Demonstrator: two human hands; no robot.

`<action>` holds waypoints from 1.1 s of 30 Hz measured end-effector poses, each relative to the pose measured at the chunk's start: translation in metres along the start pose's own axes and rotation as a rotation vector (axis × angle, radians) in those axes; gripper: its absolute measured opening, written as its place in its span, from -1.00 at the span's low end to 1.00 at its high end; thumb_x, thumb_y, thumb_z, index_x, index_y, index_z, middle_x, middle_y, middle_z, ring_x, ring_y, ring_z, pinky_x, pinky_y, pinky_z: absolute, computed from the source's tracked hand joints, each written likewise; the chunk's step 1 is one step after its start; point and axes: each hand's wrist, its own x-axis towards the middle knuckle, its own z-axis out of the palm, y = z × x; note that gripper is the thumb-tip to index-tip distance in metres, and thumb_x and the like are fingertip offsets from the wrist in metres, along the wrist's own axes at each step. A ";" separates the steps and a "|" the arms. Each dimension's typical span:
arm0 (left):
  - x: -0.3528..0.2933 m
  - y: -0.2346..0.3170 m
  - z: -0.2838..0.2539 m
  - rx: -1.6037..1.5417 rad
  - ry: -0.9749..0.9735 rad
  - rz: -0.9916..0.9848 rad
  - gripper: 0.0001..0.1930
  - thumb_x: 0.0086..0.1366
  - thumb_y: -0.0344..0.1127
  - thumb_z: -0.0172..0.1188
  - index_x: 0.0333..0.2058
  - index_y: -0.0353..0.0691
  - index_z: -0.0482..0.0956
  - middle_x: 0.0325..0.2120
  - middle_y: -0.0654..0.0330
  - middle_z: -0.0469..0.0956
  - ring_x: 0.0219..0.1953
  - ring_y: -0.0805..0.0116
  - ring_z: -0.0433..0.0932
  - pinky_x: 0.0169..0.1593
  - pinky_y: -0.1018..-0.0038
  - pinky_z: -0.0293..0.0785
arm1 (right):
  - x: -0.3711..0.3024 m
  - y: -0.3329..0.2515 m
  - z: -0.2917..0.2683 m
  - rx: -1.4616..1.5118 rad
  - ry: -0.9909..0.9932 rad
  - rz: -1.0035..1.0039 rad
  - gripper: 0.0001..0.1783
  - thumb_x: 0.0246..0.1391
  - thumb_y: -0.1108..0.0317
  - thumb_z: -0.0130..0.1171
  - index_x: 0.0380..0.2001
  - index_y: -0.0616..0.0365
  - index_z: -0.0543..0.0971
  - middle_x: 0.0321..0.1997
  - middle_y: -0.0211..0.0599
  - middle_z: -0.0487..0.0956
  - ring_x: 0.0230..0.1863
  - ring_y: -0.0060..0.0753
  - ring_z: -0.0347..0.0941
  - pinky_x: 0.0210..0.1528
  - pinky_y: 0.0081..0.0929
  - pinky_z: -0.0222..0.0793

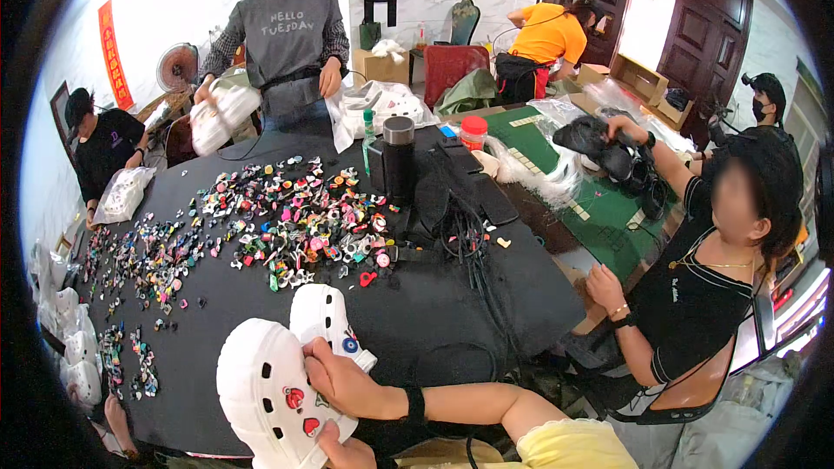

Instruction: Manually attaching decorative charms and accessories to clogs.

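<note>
A white foam clog (248, 373) with vent holes is held up near the table's front edge, with red charms (295, 399) on its upper. My left hand (346, 450) grips it low down, with some of its fingers hidden. Coming in from the right, my right hand (352, 382) closes on the clog's upper right side; a small dark charm is partly covered beside its fingers. Just behind, a second white clog (320, 313) rests on the black table (408, 317), with a round blue charm (350, 345) on it.
Loose colourful charms (304, 226) spread over the table's left and middle. A black cylinder (399, 156), a green bottle (369, 130) and dark cables (473, 269) stand or lie beyond. Co-workers surround the table; one at right lifts black straps (599, 143) over a green mat (599, 217).
</note>
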 end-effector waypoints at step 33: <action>0.017 -0.013 -0.020 0.369 -0.199 0.344 -0.76 0.10 -0.61 -0.21 -0.31 -0.44 0.43 -0.45 -0.11 0.47 -0.44 -0.11 0.44 -0.31 0.18 0.39 | 0.012 0.016 0.006 0.448 -0.074 0.106 -0.81 0.27 0.31 -0.30 -0.11 0.11 0.19 -0.34 -0.37 0.26 -0.26 -0.63 0.19 -0.19 -0.64 0.19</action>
